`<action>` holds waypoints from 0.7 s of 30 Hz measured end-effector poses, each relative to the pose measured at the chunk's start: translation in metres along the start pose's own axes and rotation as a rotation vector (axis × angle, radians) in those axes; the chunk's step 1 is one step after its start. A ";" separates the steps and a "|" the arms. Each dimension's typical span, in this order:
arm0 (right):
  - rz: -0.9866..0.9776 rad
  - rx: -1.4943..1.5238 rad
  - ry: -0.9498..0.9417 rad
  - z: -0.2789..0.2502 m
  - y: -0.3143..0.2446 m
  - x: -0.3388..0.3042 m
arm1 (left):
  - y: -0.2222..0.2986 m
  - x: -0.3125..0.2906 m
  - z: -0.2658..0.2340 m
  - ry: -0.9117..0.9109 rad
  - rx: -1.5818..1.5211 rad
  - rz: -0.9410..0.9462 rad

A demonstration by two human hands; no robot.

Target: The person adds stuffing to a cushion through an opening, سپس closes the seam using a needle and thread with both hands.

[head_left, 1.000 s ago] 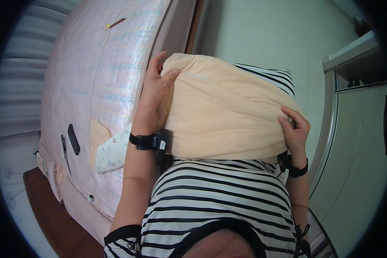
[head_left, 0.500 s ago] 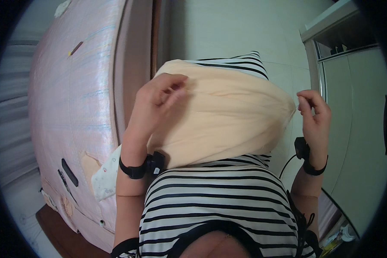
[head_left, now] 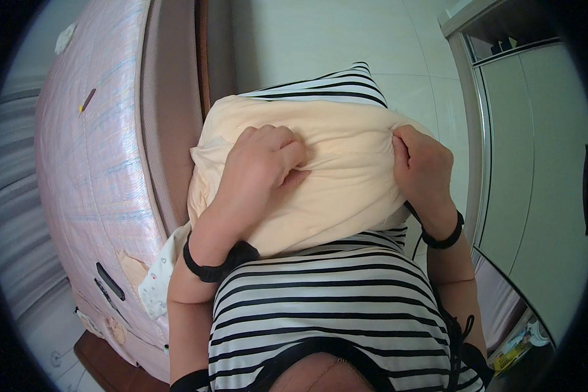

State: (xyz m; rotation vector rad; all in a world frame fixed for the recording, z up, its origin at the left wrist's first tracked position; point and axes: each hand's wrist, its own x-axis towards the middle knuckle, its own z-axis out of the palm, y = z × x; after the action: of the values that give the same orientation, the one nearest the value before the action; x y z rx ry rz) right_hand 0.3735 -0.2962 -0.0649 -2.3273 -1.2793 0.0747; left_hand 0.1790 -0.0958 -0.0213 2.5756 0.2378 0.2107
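A pale peach cloth (head_left: 333,209) lies bunched and wrinkled across my lap. My left hand (head_left: 261,163) rests over its middle, fingers curled and thumb drawn in on a fold. My right hand (head_left: 426,163) pinches the cloth near its right end, thumb against the bent forefinger. Creases run between the two hands. Past the cloth's far edge, black-and-white striped fabric (head_left: 336,89) shows over my legs. What lies under the cloth is hidden.
At left stands a bed with a shiny pink plaid cover (head_left: 98,176). On it lie a small dark stick with a yellow tip (head_left: 87,100), a black oblong object (head_left: 110,281) and a white patterned cloth (head_left: 157,281). A pale cabinet (head_left: 536,144) stands at right.
My right hand has moved left onto the cloth and taken hold of it. My left hand has come down onto the cloth's middle. The view has shifted slightly.
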 end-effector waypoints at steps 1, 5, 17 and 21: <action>0.027 0.013 0.002 -0.002 -0.001 0.000 | -0.001 -0.004 0.003 0.018 0.015 0.038; -0.106 0.068 0.087 -0.019 -0.012 0.002 | 0.000 -0.016 0.010 0.064 0.114 0.177; -0.682 0.235 -0.032 0.005 -0.038 -0.002 | 0.002 -0.059 0.008 0.025 0.221 0.176; -0.666 0.263 0.065 0.009 -0.034 -0.010 | 0.004 -0.055 -0.001 0.056 -0.011 0.028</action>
State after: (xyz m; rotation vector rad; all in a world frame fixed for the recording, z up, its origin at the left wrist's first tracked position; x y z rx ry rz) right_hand 0.3391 -0.2853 -0.0601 -1.5841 -1.8155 -0.0507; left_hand 0.1255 -0.1103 -0.0245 2.5661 0.2205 0.2939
